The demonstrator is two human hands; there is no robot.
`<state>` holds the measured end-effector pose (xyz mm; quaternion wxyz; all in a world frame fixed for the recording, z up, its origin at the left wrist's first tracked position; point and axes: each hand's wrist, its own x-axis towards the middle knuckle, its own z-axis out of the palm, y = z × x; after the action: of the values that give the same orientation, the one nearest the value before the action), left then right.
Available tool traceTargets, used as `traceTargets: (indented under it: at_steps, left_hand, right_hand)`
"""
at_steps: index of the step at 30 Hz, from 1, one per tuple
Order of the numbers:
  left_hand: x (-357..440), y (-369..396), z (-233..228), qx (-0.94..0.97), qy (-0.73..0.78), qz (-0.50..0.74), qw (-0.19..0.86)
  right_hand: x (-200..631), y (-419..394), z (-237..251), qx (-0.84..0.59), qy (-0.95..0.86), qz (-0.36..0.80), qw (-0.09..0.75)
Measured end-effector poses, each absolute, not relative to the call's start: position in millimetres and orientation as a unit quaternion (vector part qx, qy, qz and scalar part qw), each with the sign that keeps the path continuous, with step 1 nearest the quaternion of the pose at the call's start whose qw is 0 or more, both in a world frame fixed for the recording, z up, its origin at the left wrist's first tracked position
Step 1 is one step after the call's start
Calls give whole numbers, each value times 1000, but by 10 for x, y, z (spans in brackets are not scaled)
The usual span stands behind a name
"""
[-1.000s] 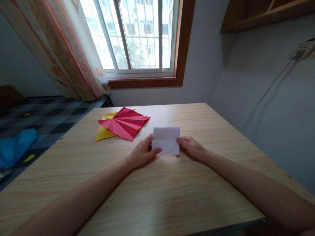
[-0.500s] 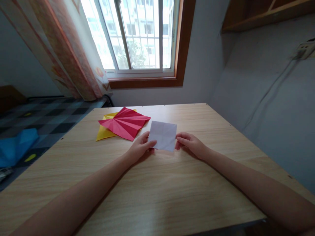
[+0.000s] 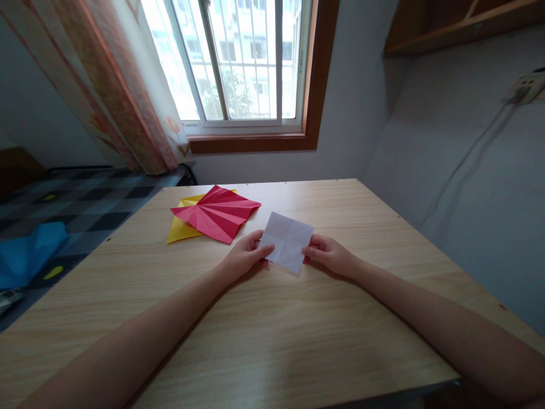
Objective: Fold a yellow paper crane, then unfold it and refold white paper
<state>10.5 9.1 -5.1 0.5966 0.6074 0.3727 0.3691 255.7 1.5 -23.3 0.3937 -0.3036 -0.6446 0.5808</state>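
A small white paper square (image 3: 286, 241) with crossing creases lies turned like a diamond on the wooden table (image 3: 272, 329). My left hand (image 3: 244, 257) pinches its left corner between thumb and fingers. My right hand (image 3: 331, 255) grips its right corner. A little red shows under the paper's right edge by my right fingers. Both forearms rest low over the table.
A pleated red paper (image 3: 218, 212) lies on a yellow sheet (image 3: 181, 228) at the table's far left. Behind are a window (image 3: 238, 62) and a curtain (image 3: 114, 85). A bed with a blue cloth (image 3: 25, 255) stands left. A wall runs along the table's right.
The white paper has been rotated on the table from lying square to me into a diamond. Both hands stayed at its sides, shifting slightly with it.
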Motion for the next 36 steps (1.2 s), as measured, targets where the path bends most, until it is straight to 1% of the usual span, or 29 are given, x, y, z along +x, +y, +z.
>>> traceTargets:
  at_steps: [4, 12, 17, 19, 21, 23, 24, 26, 28, 32, 34, 36]
  left_hand:
    - [119, 77, -32, 616, 366, 362, 596]
    - [110, 93, -40, 601, 376, 377, 596]
    - [103, 113, -56, 603, 379, 368, 597]
    - [104, 113, -54, 605, 380, 363, 598]
    - [106, 110, -48, 606, 386, 358, 596]
    - [108, 107, -44, 602, 393, 358, 596]
    - [110, 106, -42, 598, 396, 361, 596]
    - [112, 108, -42, 590, 402, 366, 598]
    - [113, 112, -41, 584, 409, 373, 594]
    - [110, 118, -30, 588, 417, 374, 584]
    - [105, 119, -23, 595, 417, 364, 583]
    - [99, 116, -14, 604, 419, 357, 576]
  right_hand:
    - [2569, 27, -270, -348, -666, 532, 391]
    - [2587, 57, -299, -345, -663, 518, 415]
    - [2578, 57, -279, -328, -638, 536, 445]
    - [2592, 58, -278, -340, -631, 522, 463]
    - [2621, 55, -275, -350, -647, 467, 492]
    - [2660, 47, -263, -347, -701, 355, 512]
    - [2682, 41, -253, -341, -738, 285, 508]
    - [2723, 28, -230, -320, -806, 158, 472]
    - [2755, 15, -209, -300, -845, 75, 436]
    - [2783, -8, -179, -288, -877, -10, 385]
    - [2781, -16, -168, -279, -884, -29, 373]
    - [2770, -22, -160, -272, -885, -23, 377]
